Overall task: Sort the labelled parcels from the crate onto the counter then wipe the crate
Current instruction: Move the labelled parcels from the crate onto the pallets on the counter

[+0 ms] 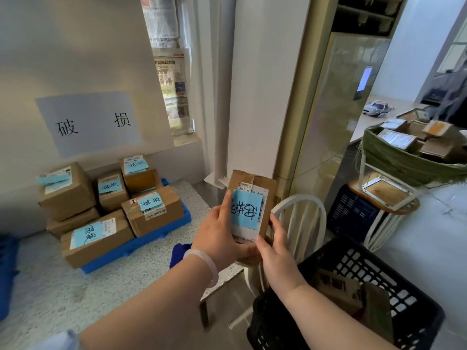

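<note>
I hold a small cardboard parcel [251, 195] upright in mid-air, its blue handwritten note facing me. My left hand [219, 236] grips its left side and bottom, fingers up along the edge. My right hand [275, 256] pinches its lower right corner. The black plastic crate [379, 269] sits at lower right on a white chair, with brown parcels [338, 289] still inside. On the speckled counter [50, 294] at left, several parcels with blue notes [151, 210] are stacked on a blue tray [141, 245].
A paper sign [88, 122] hangs on the wall above the stack. A blue cloth [179, 253] lies at the counter's edge. A green basket of parcels [404, 162] stands on a stool at right, a dark crate [353, 213] below it.
</note>
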The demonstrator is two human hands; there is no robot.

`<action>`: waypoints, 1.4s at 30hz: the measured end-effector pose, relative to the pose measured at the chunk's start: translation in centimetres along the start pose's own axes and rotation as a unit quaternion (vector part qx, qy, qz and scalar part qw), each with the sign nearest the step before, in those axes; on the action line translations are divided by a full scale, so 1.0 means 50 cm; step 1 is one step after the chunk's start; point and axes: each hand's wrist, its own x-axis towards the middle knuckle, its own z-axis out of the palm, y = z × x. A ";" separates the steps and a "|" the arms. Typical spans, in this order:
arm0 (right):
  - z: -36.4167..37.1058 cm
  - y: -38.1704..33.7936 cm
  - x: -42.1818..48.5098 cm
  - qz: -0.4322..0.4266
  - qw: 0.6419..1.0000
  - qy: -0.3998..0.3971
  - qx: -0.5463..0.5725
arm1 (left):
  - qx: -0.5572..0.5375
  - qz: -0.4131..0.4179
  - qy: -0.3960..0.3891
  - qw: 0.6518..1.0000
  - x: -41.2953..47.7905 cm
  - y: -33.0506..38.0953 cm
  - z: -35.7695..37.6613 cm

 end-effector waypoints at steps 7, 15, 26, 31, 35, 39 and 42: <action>0.033 0.003 0.004 0.014 0.999 0.038 0.010 | -0.045 -0.013 -0.015 0.999 0.022 -0.032 -0.020; 0.046 0.009 0.032 0.047 0.993 0.097 0.041 | -0.103 0.006 -0.047 0.994 0.040 -0.065 -0.026; -0.037 -0.035 0.066 0.007 0.991 0.110 -0.074 | -0.142 0.039 -0.064 0.987 0.053 -0.056 -0.005; -0.092 -0.038 0.070 -0.017 0.983 0.119 -0.137 | -0.173 0.055 -0.078 0.980 0.057 -0.027 0.025; -0.132 -0.038 0.077 -0.005 0.976 0.133 -0.173 | -0.188 0.060 -0.101 0.975 0.060 -0.009 0.049; -0.168 -0.039 0.076 -0.009 0.967 0.161 -0.197 | -0.165 0.059 -0.114 0.978 0.059 -0.006 0.063; -0.191 -0.040 0.069 0.008 0.959 0.153 -0.239 | -0.124 0.070 -0.138 0.980 0.055 -0.003 0.062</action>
